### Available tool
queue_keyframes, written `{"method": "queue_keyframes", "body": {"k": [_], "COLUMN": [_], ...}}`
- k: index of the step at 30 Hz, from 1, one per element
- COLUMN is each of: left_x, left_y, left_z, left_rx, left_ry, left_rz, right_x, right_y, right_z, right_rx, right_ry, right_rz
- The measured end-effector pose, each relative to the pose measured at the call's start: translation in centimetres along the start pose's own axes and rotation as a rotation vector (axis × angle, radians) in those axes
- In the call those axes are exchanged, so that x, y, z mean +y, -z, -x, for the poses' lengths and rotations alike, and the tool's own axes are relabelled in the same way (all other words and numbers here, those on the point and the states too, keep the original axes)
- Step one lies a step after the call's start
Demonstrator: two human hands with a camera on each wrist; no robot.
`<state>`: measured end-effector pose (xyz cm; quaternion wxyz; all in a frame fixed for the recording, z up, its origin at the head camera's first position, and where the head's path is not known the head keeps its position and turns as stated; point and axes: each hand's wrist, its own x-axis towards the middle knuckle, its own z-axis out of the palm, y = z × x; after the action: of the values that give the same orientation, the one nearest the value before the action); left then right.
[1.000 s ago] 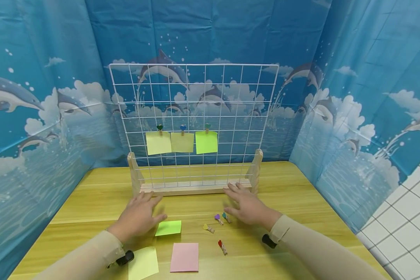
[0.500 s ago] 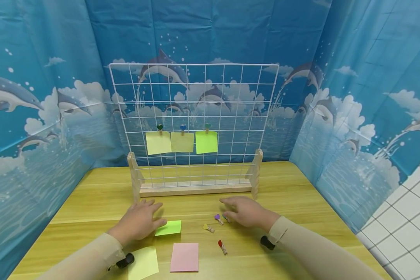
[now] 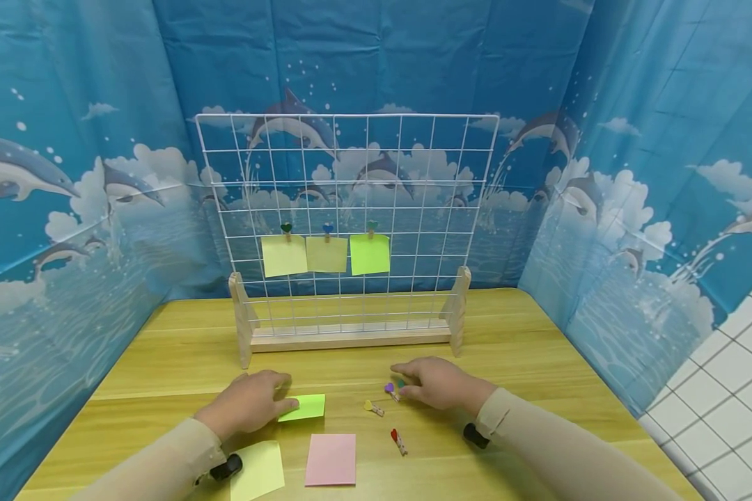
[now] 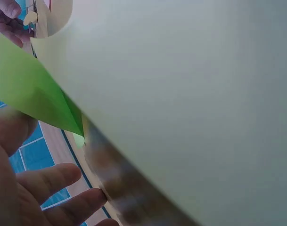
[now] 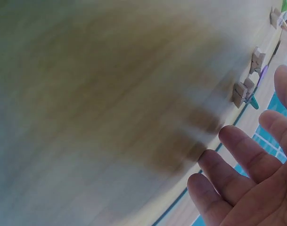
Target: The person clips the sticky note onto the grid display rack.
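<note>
My left hand [image 3: 246,402] is low over the table, thumb at the left edge of a bright green sticky note [image 3: 308,406]. In the left wrist view the green note [image 4: 32,87] tilts up beside the thumb, the other fingers spread apart from it. Across from it, my right hand [image 3: 440,383] hovers with relaxed fingers beside a mini clothespin with a teal heart [image 3: 402,383], partly hidden by the hand. Close by lie clothespins with a purple heart [image 3: 391,391] and a yellow heart [image 3: 373,408]. The right wrist view has the teal clothespin [image 5: 241,94] just beyond the fingertips, nothing held.
A white wire grid [image 3: 401,182] stands in a wooden base [image 3: 351,339] behind the hands. Three notes hang on it by heart clothespins, including a green note [image 3: 370,255]. Nearer lie a pink note pad [image 3: 331,460], a yellow note [image 3: 258,472] and a red-heart clothespin [image 3: 398,442].
Both hands have drawn back from the grid base toward the front. The left thumb has come onto the green note's edge, and the right hand has moved over beside the teal clothespin.
</note>
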<state>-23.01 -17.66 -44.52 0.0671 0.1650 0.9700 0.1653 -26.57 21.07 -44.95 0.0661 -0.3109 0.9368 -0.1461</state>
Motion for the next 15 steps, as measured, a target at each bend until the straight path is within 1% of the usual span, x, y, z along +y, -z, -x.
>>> {"method": "queue_keyframes", "body": {"k": [7,15], "left_x": [0.04,0.12], "left_y": [-0.18,-0.47], "left_z": [0.02,-0.14], "left_rx": [-0.001,0.006], "left_ry": [0.003,-0.01], "left_rz": [-0.029,-0.069], "right_x": [-0.26,-0.49], "right_y": [-0.05,-0.55], "right_z": [0.17,0.17], "right_rx": [0.011,0.027], "right_ry": [-0.007,-0.011], "right_rz": [0.023,0.105]}}
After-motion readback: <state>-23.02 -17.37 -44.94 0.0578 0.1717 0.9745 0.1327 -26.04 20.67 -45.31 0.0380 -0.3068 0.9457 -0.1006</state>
